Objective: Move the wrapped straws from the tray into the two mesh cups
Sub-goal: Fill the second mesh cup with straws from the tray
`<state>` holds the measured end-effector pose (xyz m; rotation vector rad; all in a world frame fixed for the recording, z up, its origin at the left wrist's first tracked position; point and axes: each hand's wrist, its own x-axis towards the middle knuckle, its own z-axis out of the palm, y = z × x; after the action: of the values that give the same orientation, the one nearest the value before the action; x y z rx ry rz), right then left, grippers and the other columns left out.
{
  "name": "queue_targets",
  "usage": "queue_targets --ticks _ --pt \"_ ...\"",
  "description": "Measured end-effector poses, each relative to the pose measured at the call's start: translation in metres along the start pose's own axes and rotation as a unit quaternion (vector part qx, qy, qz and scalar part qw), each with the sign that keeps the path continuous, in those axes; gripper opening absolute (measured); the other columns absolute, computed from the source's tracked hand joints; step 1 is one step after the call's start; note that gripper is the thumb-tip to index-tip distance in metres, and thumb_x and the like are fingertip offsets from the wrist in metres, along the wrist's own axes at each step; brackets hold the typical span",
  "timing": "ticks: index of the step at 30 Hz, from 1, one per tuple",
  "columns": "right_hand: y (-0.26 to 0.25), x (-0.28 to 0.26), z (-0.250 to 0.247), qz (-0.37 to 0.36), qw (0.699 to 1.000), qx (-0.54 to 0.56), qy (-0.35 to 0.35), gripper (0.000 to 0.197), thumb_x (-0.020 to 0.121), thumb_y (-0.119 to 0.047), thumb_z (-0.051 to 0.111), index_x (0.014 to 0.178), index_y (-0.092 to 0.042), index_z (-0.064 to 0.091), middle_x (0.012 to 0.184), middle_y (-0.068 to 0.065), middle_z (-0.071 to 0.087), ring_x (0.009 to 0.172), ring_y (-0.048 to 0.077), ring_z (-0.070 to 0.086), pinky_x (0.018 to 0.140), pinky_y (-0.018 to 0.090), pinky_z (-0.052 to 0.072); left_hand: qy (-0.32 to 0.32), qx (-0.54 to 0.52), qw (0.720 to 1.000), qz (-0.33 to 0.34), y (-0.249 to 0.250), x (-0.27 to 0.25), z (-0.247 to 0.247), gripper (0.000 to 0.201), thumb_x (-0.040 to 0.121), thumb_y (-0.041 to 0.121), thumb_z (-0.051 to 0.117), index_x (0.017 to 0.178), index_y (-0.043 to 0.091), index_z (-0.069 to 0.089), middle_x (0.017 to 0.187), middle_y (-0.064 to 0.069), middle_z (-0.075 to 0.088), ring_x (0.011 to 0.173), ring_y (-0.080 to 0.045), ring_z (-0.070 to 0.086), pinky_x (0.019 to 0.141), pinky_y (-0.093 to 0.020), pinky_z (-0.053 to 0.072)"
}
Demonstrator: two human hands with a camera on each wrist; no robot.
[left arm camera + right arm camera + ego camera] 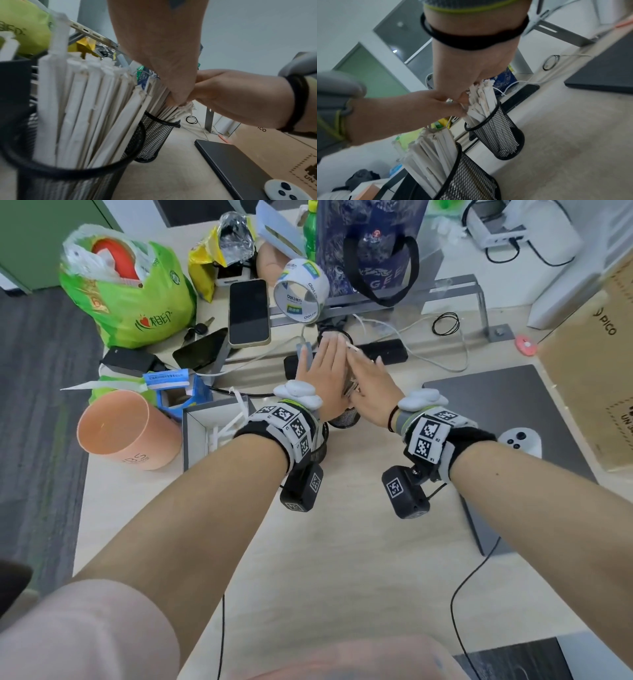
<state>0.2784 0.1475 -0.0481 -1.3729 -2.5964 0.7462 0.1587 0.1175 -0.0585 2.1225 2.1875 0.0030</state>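
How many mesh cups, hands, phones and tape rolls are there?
Mesh cups: 2, near cup and far cup
Hands: 2, left hand and right hand
Phones: 2, upper phone and lower phone
Tape rolls: 1, tape roll
Total: 7
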Motion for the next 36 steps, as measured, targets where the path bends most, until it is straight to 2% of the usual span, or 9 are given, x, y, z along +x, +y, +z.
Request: queue_targets --ticks 5,9,14,19,24,29,32,34,36 --pt "-0.005 -0.005 0.0 0.005 0.999 -0.026 -0.037 0.069 0.09 -0.016 0.046 0.15 -0.009 0.014 0.16 0.008 0.015 0.149 0.023 0.01 0.121 0.043 0.005 -0.046 0.029 0.999 -0.008 -0.004 -0.015 0.001 0.083 0.088 0.038 0.05 0.153 0.012 0.005 0.163 -0.004 0.003 0.151 -0.016 0.003 0.122 -0.046 0.004" --pt "-0.011 -0.01 -0.005 0.025 0.999 -0.011 0.02 0.064 0.088 -0.016 0.047 0.148 -0.011 0.025 0.157 0.007 0.027 0.148 0.026 0.017 0.121 0.043 0.01 0.033 -0.045 0.998 0.002 -0.006 -0.027 -0.013 0.066 0.091 0.037 0.045 0.149 0.015 0.023 0.159 -0.001 0.022 0.148 -0.019 0.02 0.119 -0.043 0.018" --pt "-0.017 -0.022 -0.009 0.022 0.995 0.007 0.096 0.051 0.087 -0.012 0.049 0.138 -0.008 0.042 0.146 0.013 0.043 0.136 0.033 0.036 0.113 0.036 0.025 0.151 -0.086 0.975 -0.137 -0.033 -0.055 -0.022 0.047 0.083 0.017 0.05 0.13 0.01 0.045 0.136 -0.009 0.047 0.122 -0.029 0.048 0.097 -0.038 0.04" --pt "-0.023 -0.031 -0.001 0.041 0.998 -0.003 0.044 0.053 0.087 -0.01 0.05 0.139 -0.007 0.04 0.15 0.013 0.037 0.14 0.03 0.03 0.116 0.034 0.021 0.068 -0.094 0.957 -0.265 -0.087 -0.065 -0.002 0.061 0.089 0.022 0.049 0.146 0.008 0.028 0.159 -0.01 0.02 0.147 -0.028 0.019 0.116 -0.048 0.024" --pt "-0.029 -0.039 0.006 0.036 0.998 -0.021 0.038 0.054 0.085 -0.007 0.049 0.138 -0.006 0.04 0.149 0.013 0.037 0.139 0.03 0.03 0.115 0.034 0.021 -0.062 -0.093 0.969 -0.22 -0.113 -0.083 0.014 0.05 0.098 0.032 0.039 0.136 0.001 0.041 0.149 -0.02 0.033 0.139 -0.034 0.029 0.115 -0.045 0.023" --pt "-0.028 -0.042 0.007 0.076 0.99 -0.029 0.115 0.043 0.082 -0.011 0.049 0.125 -0.014 0.054 0.134 0.009 0.05 0.123 0.031 0.044 0.1 0.038 0.035 0.04 -0.061 0.979 -0.19 -0.102 -0.106 0.0 0.028 0.094 0.025 0.044 0.113 0.006 0.05 0.118 -0.014 0.053 0.103 -0.032 0.053 0.081 -0.037 0.042" --pt "-0.03 -0.043 0.014 0.059 0.994 0.052 0.082 0.034 0.083 -0.007 0.048 0.116 -0.008 0.058 0.127 0.012 0.053 0.114 0.028 0.052 0.092 0.031 0.04 -0.001 -0.105 0.98 -0.169 -0.087 -0.116 -0.003 0.031 0.093 0.038 0.044 0.107 0.011 0.046 0.097 -0.009 0.06 0.079 -0.028 0.055 0.072 -0.036 0.045" --pt "-0.033 -0.043 0.021 0.053 0.996 0.051 0.052 0.032 0.083 -0.005 0.048 0.112 -0.006 0.061 0.124 0.013 0.055 0.112 0.028 0.054 0.09 0.029 0.039 -0.055 -0.085 0.971 -0.217 -0.084 -0.121 0.004 0.047 0.088 0.052 0.047 0.112 0.012 0.046 0.093 -0.005 0.058 0.082 -0.028 0.056 0.073 -0.034 0.044" --pt "-0.034 -0.042 0.026 0.048 0.998 0.031 0.012 0.032 0.084 -0.006 0.049 0.113 -0.004 0.061 0.128 0.014 0.054 0.117 0.028 0.052 0.095 0.029 0.038 -0.126 -0.036 0.965 -0.226 -0.083 -0.126 0.011 0.049 0.089 0.047 0.048 0.12 0.008 0.052 0.107 -0.01 0.063 0.101 -0.033 0.062 0.084 -0.038 0.049"
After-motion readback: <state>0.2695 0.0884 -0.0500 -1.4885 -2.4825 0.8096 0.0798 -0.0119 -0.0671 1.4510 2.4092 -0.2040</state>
